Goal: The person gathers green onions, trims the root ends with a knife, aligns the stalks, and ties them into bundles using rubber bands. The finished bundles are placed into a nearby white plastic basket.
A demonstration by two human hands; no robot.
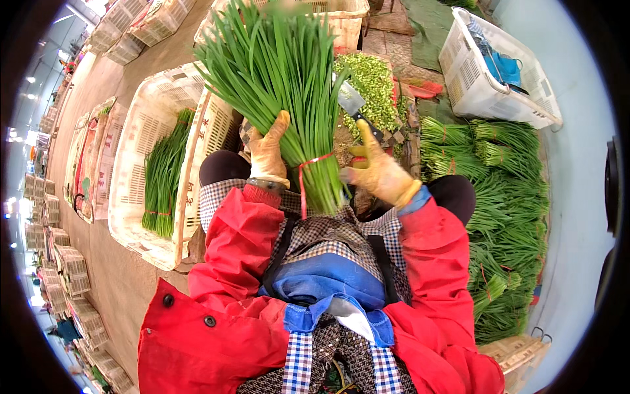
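My left hand point(269, 150), in a yellowish rubber glove, is closed round the left side of a large bunch of green Chinese chives point(295, 93). A red tie point(315, 160) circles the bunch near its pale cut ends, with one end hanging down. My right hand point(381, 170), gloved too, is just right of the tied stems, fingers apart and partly blurred; it holds nothing that I can see. Behind it a cleaver point(350, 98) with a black handle lies beside a heap of chopped pale stem ends point(370, 81).
On the left stands a plastic crate point(142, 162) with a tied chive bundle point(167, 182) inside. Many bundles point(507, 212) are piled at the right by the pale wall. A white crate point(470, 74) holding a blue item stands at upper right. Another crate point(344, 24) is ahead.
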